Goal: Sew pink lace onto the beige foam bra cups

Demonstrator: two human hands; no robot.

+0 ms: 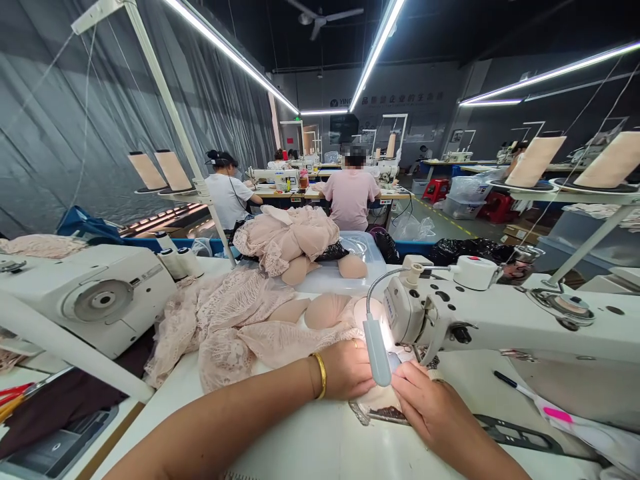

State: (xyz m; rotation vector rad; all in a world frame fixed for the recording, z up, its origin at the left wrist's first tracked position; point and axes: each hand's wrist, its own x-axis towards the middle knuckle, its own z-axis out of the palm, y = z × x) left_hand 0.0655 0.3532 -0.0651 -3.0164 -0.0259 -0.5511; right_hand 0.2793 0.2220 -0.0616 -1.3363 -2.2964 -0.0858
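My left hand point(350, 368), with a gold bangle on the wrist and a ring, lies curled on pink lace fabric point(235, 330) just left of the needle area of a white sewing machine point(500, 313). My right hand point(430, 407) presses a small piece of the fabric point(383, 403) flat on the machine bed below the needle. A small lamp point(376, 347) on a bent neck hides part of both hands' fingers. Padded bra cups point(320, 310) lie in the lace behind my left hand.
A second white machine point(95, 300) stands at the left. A clear bin point(367, 250) with more lace and cups sits behind. Thread cones point(535, 160) stand on racks. A pen point(510, 381) lies at the right. Two people sit sewing farther back.
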